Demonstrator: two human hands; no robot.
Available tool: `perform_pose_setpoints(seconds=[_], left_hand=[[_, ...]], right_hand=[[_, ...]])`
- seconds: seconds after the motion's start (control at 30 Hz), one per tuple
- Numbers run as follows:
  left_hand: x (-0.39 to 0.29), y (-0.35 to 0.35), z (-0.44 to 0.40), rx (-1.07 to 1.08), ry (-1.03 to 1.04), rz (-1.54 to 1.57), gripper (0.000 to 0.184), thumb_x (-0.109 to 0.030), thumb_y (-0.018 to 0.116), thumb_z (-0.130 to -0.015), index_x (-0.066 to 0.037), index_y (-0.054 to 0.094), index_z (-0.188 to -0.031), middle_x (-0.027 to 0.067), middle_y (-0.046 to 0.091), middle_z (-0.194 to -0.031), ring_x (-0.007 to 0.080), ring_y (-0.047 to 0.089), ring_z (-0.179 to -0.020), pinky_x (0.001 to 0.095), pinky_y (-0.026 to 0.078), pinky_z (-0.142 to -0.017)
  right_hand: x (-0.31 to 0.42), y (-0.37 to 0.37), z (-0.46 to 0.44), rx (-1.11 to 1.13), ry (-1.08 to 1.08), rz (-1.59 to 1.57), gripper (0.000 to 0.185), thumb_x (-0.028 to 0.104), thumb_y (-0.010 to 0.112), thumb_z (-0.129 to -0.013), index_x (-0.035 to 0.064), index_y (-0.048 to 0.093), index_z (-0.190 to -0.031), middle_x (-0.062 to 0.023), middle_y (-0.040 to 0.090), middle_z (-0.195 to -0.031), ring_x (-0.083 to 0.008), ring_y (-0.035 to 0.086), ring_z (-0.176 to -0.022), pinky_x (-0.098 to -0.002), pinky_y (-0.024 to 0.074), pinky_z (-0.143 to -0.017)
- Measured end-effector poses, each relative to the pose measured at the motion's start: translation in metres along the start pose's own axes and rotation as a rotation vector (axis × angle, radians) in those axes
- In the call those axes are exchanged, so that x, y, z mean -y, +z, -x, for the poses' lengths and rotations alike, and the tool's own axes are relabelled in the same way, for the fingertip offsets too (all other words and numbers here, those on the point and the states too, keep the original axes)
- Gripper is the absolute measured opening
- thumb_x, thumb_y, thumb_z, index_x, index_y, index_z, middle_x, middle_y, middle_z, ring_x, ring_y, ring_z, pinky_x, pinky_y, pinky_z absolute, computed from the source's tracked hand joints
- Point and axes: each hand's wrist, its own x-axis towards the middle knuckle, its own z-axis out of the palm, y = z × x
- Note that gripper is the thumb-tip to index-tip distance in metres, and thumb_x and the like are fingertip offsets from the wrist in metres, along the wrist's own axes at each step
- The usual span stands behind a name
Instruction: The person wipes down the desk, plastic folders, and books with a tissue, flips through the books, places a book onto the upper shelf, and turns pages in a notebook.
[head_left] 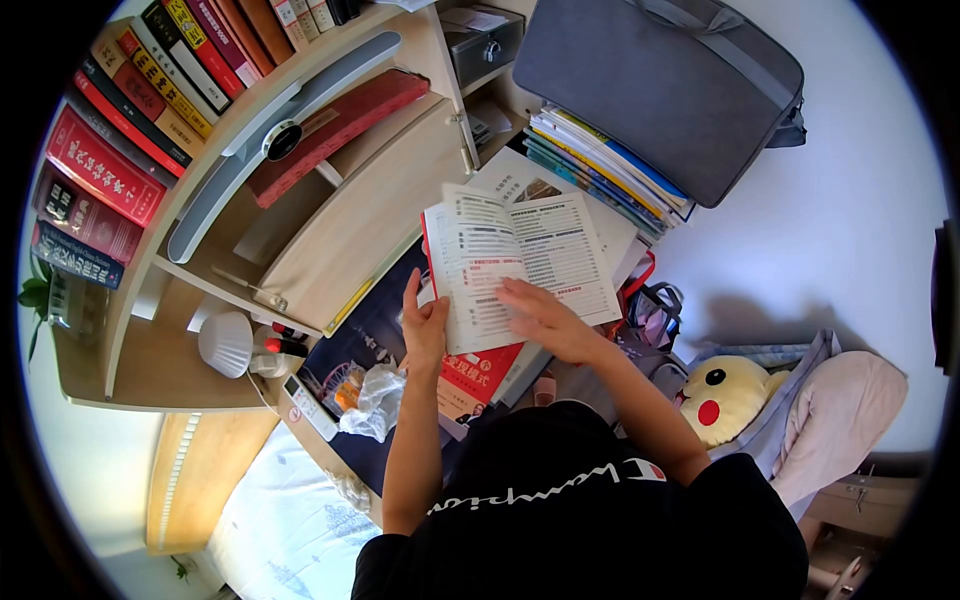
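Observation:
An open book (570,250) with printed pages, some lines in red, lies tilted in front of me. My left hand (425,325) grips its left edge, the thumb at the page margin and the index finger stretched up along the side. My right hand (548,322) rests on the lower middle of the pages, slightly blurred, fingers extended and holding nothing. Under the open book, a second book with a red cover (478,375) shows near my body. A page on the left side stands a little raised at the top.
Stacked books and magazines (600,170) lie at the back under a grey laptop bag (665,90). Shelves with books (110,165) and a light bar (285,140) rise at the left. A crumpled plastic bag (375,400) lies beside my left forearm. A yellow plush toy (722,400) sits at right.

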Motion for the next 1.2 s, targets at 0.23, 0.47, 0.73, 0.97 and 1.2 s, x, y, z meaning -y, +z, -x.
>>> perform_pose_setpoints(seconds=[0.23,0.47,0.73,0.97,1.2], left_hand=[[-0.021,0.002,0.003,0.078,0.010,0.239,0.045,-0.015,0.051,-0.091,-0.001,0.039,-0.132,0.0127,0.061,-0.106,0.0138,0.059,-0.090,0.0266,0.048,-0.077],[0.002,0.057,0.007,0.203,-0.103,-0.148,0.042,-0.029,0.058,-0.087,0.001,0.049,-0.116,0.0104,0.058,-0.105,0.0196,0.055,-0.098,0.0333,0.045,-0.084],[0.034,0.084,0.024,0.318,-0.463,-0.045,0.039,-0.023,0.059,-0.086,0.001,0.047,-0.115,0.0114,0.060,-0.095,0.0173,0.062,-0.073,0.0276,0.054,-0.055],[0.016,0.080,0.046,0.093,-0.196,0.000,0.033,-0.013,0.053,-0.089,0.001,0.044,-0.118,0.0106,0.059,-0.097,0.0172,0.063,-0.074,0.0289,0.055,-0.054],[0.010,-0.015,0.132,-0.212,-0.160,0.404,0.030,-0.007,0.048,-0.091,-0.001,0.047,-0.120,0.0037,0.056,-0.108,0.0117,0.053,-0.098,0.0244,0.042,-0.087]], right_hand=[[-0.019,-0.023,0.006,-0.362,0.293,-0.059,0.041,0.029,0.051,-0.088,0.0022,0.053,-0.119,-0.0110,0.055,-0.121,-0.0236,0.050,-0.113,-0.0331,0.0351,-0.098],[-0.062,-0.088,0.031,-0.723,0.630,-0.438,0.054,0.045,0.037,-0.092,0.0023,0.050,-0.122,-0.0123,0.058,-0.116,-0.0235,0.053,-0.108,-0.0356,0.0368,-0.094],[-0.067,-0.096,0.018,-0.483,0.681,-0.237,0.035,0.028,0.056,-0.088,0.0018,0.057,-0.112,-0.0065,0.063,-0.098,-0.0140,0.058,-0.087,-0.0260,0.0464,-0.075],[-0.059,-0.092,-0.004,-0.412,0.642,-0.328,0.037,0.028,0.056,-0.088,0.0016,0.056,-0.114,-0.0064,0.063,-0.095,-0.0134,0.059,-0.079,-0.0277,0.0471,-0.073],[-0.033,-0.024,-0.061,0.081,0.312,-0.423,0.032,0.026,0.052,-0.091,0.0003,0.057,-0.110,-0.0053,0.062,-0.097,-0.0094,0.056,-0.090,-0.0239,0.0428,-0.081]])
